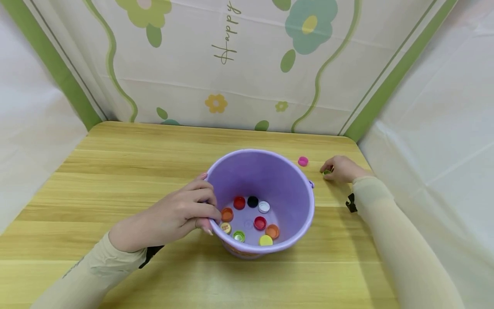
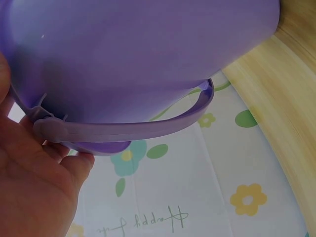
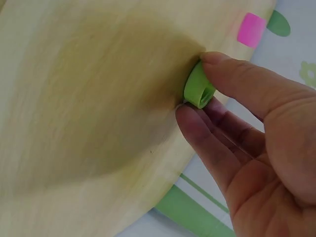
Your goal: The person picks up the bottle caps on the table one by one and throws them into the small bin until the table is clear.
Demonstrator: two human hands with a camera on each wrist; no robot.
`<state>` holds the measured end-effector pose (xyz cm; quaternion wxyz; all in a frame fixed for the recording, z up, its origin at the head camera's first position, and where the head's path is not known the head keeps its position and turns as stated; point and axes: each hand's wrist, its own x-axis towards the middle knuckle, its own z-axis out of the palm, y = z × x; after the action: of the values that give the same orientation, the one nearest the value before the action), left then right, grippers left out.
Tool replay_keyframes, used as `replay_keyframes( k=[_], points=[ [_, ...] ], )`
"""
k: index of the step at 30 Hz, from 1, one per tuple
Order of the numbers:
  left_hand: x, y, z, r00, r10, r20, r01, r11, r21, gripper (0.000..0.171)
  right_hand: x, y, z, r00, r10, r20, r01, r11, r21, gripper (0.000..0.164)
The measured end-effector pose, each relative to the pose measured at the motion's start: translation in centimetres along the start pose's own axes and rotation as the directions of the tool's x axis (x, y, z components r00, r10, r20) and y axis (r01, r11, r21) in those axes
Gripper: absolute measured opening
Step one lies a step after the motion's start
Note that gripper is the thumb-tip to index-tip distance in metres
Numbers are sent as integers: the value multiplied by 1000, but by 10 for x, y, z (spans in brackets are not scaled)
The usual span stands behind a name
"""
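A purple bucket (image 1: 254, 171) stands on the table, its mouth tipped toward the head camera. Several bottle caps lie on its bottom, among them a black cap (image 1: 252, 201), a white cap (image 1: 264, 207) and a yellow cap (image 1: 266, 240). My left hand (image 1: 185, 210) grips the bucket's left rim, thumb outside and fingertips over the edge. In the left wrist view the bucket's handle (image 2: 133, 131) hangs beside that hand. At the table's right side my right hand (image 3: 266, 133) pinches a green bottle cap (image 3: 197, 89) between thumb and fingers, close to the tabletop.
A pink bottle cap (image 1: 302, 161) lies on the wooden table (image 1: 115, 180) between the bucket and my right hand. A flower-printed curtain (image 1: 185, 77) hangs behind the table's back edge. White sheeting (image 1: 436, 128) borders the right side.
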<state>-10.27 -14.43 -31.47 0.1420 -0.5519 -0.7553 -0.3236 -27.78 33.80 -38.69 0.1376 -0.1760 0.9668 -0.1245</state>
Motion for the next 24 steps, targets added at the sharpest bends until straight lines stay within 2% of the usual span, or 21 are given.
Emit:
replay_keyframes(
  k=[8, 16, 24],
  points=[
    [2, -1, 0, 1000, 7, -5, -7, 1000, 1, 31, 3, -6, -4, 998, 58, 20, -58, 998, -20, 20],
    [-4, 2, 1, 1000, -4, -14, 5, 1000, 8, 30, 9, -13, 0, 994, 89, 61, -89, 996, -2, 19],
    [1, 0, 4, 1000, 10, -24, -10, 1000, 9, 31, 1, -12, -3, 995, 98, 15, -98, 995, 5, 17]
  ],
)
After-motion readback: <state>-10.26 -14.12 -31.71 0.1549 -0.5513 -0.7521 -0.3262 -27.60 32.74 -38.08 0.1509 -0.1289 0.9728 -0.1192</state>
